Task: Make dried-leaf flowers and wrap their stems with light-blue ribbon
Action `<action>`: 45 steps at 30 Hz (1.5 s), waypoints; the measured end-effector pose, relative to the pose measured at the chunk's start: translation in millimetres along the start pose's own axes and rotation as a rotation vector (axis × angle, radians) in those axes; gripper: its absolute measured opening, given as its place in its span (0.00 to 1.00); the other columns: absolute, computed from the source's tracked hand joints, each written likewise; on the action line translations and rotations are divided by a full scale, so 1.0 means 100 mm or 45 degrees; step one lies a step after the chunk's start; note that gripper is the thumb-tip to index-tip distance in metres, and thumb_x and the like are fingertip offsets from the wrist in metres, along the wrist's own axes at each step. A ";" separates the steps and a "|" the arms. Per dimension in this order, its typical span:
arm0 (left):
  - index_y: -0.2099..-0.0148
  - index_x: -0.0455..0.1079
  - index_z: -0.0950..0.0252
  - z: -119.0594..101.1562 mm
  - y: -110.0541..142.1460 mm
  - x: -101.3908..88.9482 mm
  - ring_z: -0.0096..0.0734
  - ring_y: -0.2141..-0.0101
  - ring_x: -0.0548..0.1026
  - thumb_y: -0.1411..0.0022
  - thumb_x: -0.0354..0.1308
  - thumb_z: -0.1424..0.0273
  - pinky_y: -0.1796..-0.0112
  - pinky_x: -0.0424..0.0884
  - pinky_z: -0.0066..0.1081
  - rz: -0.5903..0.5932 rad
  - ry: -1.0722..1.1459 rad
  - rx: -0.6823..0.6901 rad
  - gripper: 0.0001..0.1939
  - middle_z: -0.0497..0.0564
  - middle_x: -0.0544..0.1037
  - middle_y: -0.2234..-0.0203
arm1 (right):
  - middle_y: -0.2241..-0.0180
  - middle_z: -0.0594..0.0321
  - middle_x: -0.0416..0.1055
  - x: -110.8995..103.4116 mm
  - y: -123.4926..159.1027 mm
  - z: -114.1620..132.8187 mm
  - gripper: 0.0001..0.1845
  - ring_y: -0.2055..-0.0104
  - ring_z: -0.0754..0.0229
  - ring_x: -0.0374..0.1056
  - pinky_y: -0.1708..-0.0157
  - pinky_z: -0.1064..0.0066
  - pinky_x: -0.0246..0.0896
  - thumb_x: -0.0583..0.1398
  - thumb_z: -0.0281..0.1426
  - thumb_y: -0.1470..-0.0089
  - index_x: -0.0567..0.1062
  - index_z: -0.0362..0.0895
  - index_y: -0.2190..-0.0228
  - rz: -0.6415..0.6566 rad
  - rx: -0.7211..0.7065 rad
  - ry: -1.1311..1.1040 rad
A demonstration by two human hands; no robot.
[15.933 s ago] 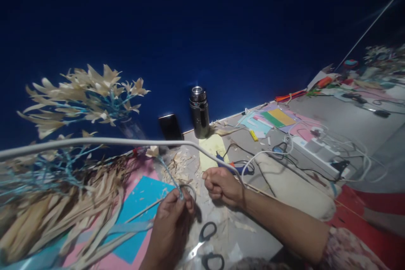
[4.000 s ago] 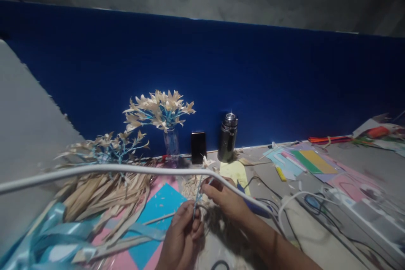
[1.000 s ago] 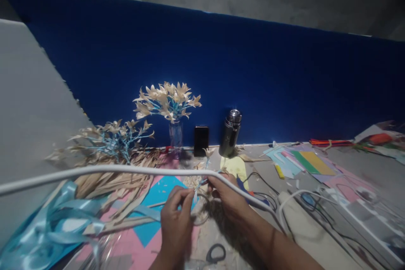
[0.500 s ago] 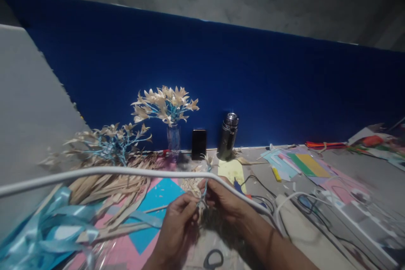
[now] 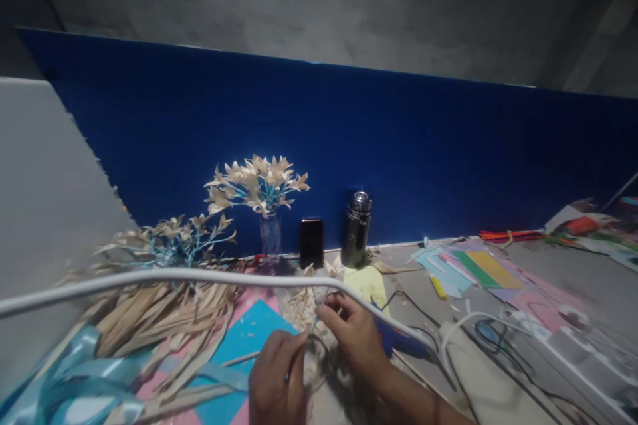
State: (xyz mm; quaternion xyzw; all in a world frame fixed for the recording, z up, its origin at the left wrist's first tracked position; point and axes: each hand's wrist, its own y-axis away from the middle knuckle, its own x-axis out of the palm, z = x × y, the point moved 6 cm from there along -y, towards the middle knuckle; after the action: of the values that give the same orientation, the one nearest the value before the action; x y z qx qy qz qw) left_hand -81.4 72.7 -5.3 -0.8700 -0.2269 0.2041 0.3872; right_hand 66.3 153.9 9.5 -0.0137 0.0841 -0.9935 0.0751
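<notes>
My right hand (image 5: 353,332) is closed, thumb and forefinger pinching a thin blue-wrapped flower stem (image 5: 316,302). Pale dried-husk blossoms (image 5: 333,267) top this sprig, above my fingers. Lower and to the left, my left hand (image 5: 276,372) is closed too, its fingertips pinched at the lower end of the stem. The exact grip there is small and blurred. Pale shavings (image 5: 296,309) lie behind the hands. A blue glue gun (image 5: 386,339), partly covered by my right hand, rests just to its right.
A white bar (image 5: 174,275) crosses in front of the table. Husk flowers stand in a clear vase (image 5: 270,239), near a phone (image 5: 312,244) and steel flask (image 5: 357,229). Husk strips (image 5: 144,319) and blue ribbon (image 5: 64,372) lie left; coloured paper (image 5: 491,269) and a power strip (image 5: 573,358) right.
The view has tilted up, so the background sits lower. My left hand has moved down and left, a little apart from my right hand. More of the sprig's blossoms show.
</notes>
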 end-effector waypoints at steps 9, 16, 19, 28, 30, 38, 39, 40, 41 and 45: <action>0.64 0.77 0.61 0.02 0.01 0.05 0.32 0.71 0.76 0.33 0.58 0.76 0.69 0.73 0.28 -0.036 -0.040 0.014 0.08 0.48 0.77 0.73 | 0.80 0.70 0.64 0.14 -0.06 -0.20 0.29 0.78 0.69 0.53 0.77 0.75 0.48 0.74 0.54 0.63 0.73 0.43 0.78 0.302 0.378 -0.445; 0.52 0.77 0.65 -0.07 0.09 0.06 0.40 0.67 0.74 0.34 0.57 0.80 0.65 0.70 0.36 0.064 -0.531 0.364 0.12 0.54 0.79 0.69 | 0.81 0.71 0.61 0.02 -0.12 -0.22 0.18 0.78 0.67 0.53 0.77 0.74 0.48 0.70 0.43 0.57 0.74 0.43 0.78 0.115 0.236 -0.163; 0.52 0.76 0.65 -0.10 0.08 0.07 0.39 0.68 0.73 0.33 0.56 0.81 0.66 0.68 0.36 0.101 -0.597 0.379 0.11 0.53 0.78 0.69 | 0.80 0.68 0.66 0.02 -0.13 -0.21 0.15 0.75 0.64 0.58 0.73 0.73 0.53 0.70 0.40 0.59 0.74 0.43 0.79 0.124 0.201 -0.126; 0.48 0.75 0.65 -0.06 0.12 0.10 0.39 0.67 0.75 0.34 0.57 0.80 0.66 0.69 0.36 0.121 -0.555 0.398 0.14 0.53 0.78 0.68 | 0.80 0.69 0.66 0.04 -0.14 -0.26 0.14 0.76 0.65 0.57 0.74 0.72 0.53 0.69 0.39 0.63 0.74 0.44 0.79 0.113 0.248 -0.268; 0.47 0.75 0.64 -0.02 0.14 0.12 0.38 0.67 0.75 0.33 0.56 0.80 0.66 0.71 0.35 0.128 -0.453 0.349 0.15 0.53 0.78 0.67 | 0.81 0.70 0.65 0.05 -0.13 -0.29 0.13 0.77 0.66 0.55 0.74 0.72 0.53 0.70 0.37 0.66 0.75 0.43 0.78 0.105 0.286 -0.344; 0.57 0.76 0.61 0.02 0.07 0.13 0.31 0.69 0.76 0.31 0.57 0.78 0.69 0.73 0.27 0.034 -0.092 0.086 0.10 0.48 0.75 0.70 | 0.79 0.69 0.66 0.02 -0.13 -0.27 0.15 0.75 0.65 0.57 0.73 0.73 0.52 0.71 0.40 0.62 0.75 0.42 0.78 0.105 0.201 -0.292; 0.58 0.76 0.61 0.00 0.05 0.13 0.31 0.70 0.75 0.31 0.56 0.78 0.70 0.73 0.27 0.030 -0.079 0.077 0.09 0.48 0.75 0.70 | 0.79 0.68 0.67 0.01 -0.13 -0.24 0.16 0.74 0.65 0.58 0.72 0.73 0.53 0.71 0.40 0.61 0.76 0.41 0.78 0.107 0.186 -0.258; 0.59 0.76 0.61 -0.01 0.04 0.12 0.31 0.71 0.75 0.31 0.56 0.78 0.70 0.72 0.27 0.021 -0.082 0.065 0.09 0.48 0.74 0.71 | 0.78 0.68 0.67 0.00 -0.12 -0.22 0.16 0.73 0.64 0.59 0.72 0.72 0.54 0.71 0.41 0.60 0.76 0.42 0.77 0.110 0.176 -0.227; 0.60 0.76 0.61 -0.01 0.03 0.11 0.31 0.71 0.75 0.31 0.56 0.78 0.70 0.72 0.28 0.009 -0.101 0.052 0.09 0.48 0.74 0.72 | 0.78 0.68 0.67 0.00 -0.12 -0.21 0.17 0.73 0.64 0.60 0.72 0.72 0.54 0.71 0.41 0.60 0.76 0.42 0.77 0.118 0.174 -0.201; 0.60 0.76 0.62 0.01 0.05 0.10 0.32 0.71 0.75 0.32 0.57 0.77 0.69 0.72 0.29 -0.009 -0.195 0.085 0.08 0.48 0.74 0.73 | 0.78 0.69 0.67 0.02 -0.12 -0.20 0.19 0.73 0.64 0.59 0.73 0.72 0.53 0.74 0.42 0.63 0.76 0.43 0.75 0.131 0.207 -0.168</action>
State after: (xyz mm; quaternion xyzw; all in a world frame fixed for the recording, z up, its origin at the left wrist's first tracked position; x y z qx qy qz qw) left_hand -72.7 75.6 -11.5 -0.8377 -0.2519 0.2763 0.3980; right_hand 62.3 168.4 -8.3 -0.0686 -0.0014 -0.9888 0.1323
